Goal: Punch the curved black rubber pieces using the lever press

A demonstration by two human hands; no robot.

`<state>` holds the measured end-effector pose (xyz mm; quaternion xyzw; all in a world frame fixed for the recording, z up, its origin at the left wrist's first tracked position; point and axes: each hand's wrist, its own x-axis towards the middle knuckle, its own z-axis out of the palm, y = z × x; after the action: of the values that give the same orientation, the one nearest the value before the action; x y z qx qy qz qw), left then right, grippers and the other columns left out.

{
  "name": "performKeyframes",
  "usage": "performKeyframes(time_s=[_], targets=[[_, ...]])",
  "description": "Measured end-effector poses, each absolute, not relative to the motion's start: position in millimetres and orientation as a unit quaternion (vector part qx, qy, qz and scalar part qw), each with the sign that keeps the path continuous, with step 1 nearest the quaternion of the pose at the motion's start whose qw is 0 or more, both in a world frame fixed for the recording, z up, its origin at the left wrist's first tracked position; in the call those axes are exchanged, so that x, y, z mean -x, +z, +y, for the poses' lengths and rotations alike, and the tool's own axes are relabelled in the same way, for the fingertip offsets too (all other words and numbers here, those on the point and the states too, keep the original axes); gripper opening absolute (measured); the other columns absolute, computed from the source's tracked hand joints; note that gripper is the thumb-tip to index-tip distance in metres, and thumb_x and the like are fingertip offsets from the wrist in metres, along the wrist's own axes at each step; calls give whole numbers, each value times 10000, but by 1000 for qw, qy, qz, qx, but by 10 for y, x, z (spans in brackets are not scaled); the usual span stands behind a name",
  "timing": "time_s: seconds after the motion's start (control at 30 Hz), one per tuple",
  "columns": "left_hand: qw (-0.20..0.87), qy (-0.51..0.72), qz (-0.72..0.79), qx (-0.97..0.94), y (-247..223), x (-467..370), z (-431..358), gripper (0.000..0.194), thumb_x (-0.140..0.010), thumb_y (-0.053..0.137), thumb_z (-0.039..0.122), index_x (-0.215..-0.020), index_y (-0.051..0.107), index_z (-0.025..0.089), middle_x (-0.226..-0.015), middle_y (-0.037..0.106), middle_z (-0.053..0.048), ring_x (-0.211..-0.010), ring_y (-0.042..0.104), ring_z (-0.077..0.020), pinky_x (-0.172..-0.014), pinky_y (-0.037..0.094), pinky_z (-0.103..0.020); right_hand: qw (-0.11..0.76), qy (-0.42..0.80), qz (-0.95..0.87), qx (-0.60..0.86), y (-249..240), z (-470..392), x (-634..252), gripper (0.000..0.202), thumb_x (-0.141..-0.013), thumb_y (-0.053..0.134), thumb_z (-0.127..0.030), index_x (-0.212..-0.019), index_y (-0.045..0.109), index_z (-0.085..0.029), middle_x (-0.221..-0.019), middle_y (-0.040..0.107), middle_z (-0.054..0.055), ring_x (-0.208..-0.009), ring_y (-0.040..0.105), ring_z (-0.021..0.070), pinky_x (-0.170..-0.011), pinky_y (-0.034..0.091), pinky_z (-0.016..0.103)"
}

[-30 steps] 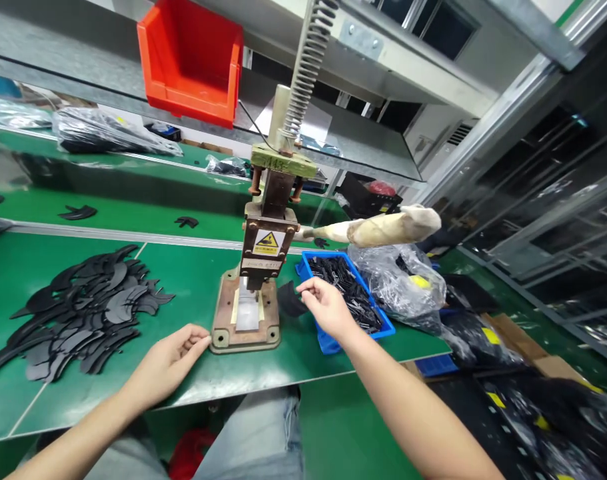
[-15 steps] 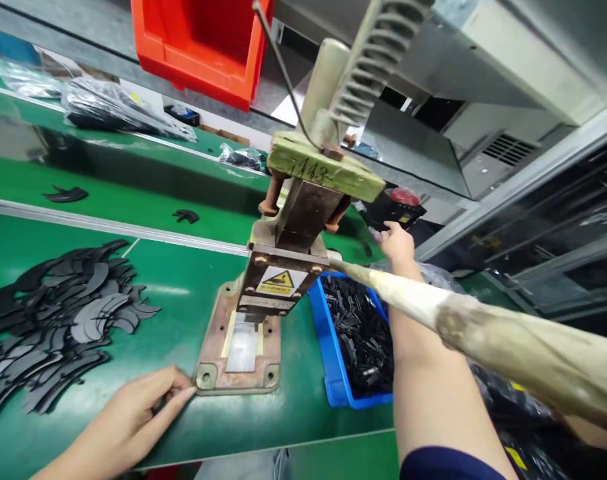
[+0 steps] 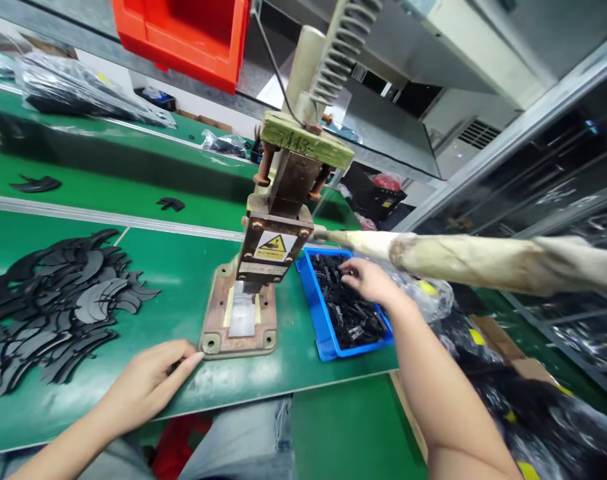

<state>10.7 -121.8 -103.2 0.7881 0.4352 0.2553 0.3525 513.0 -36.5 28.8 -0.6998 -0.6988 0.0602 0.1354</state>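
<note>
My left hand [image 3: 156,377] rests on the green bench with fingers curled and thumb drawn in. Its tips meet at the front left corner of the base of a hand press [image 3: 236,343]; anything between them is hidden. My right hand [image 3: 368,279] is over a blue bin [image 3: 319,327] of small black plastic parts [image 3: 356,317], its bent fingers and thumb apart among them. The press has a warning label on its ram block and a pale metal plate [image 3: 242,317] on its base. Its long wrapped lever [image 3: 458,257] sticks out to the right, above my right forearm.
Curved black plastic pieces [image 3: 58,300] lie heaped on the bench at left. Two more black pieces [image 3: 170,203] sit beyond the metal strip. A red-orange bin [image 3: 183,47] is on the shelf above. Bagged black parts [image 3: 523,400] are at lower right.
My right hand has come back from beyond the bin and down over the black parts. The press lever appears lower. The left hand stays at the press corner; the view has shifted.
</note>
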Motion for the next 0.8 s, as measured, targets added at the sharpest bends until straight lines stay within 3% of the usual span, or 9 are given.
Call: performKeyframes(time_s=[0.17, 0.33, 0.8], targets=[[338, 247, 446, -791, -998, -110, -1242, 347, -1035, 491, 497, -854, 671, 262, -821, 705, 10, -771, 658, -183, -725, 481, -257, 39, 90, -723, 684, 103, -712, -4881, 405, -931, 686, -423, -1260, 650, -191, -1259, 672, 92, -1178, 639, 216, -1093, 526, 489], [326, 255, 451, -791, -956, -106, -1288, 332, -1028, 501, 504, -900, 689, 261, -857, 722, 8, -805, 668, -187, -738, 475, -263, 40, 71, -714, 695, -32, -688, -4677, 431, -974, 617, -439, -1338, 596, -209, -1380, 616, 102, -1236, 620, 229, -1082, 543, 496], [323, 254, 460, -787, -901, -132, -1332, 353, -1038, 474, 511, -890, 659, 249, -832, 706, 8, -784, 653, -185, -731, 452, -274, 16, 67, -698, 713, -51, -735, -4622, 407, -970, 624, -456, -1270, 620, -181, -1264, 664, 86, -1109, 665, 196, -970, 598, 433]])
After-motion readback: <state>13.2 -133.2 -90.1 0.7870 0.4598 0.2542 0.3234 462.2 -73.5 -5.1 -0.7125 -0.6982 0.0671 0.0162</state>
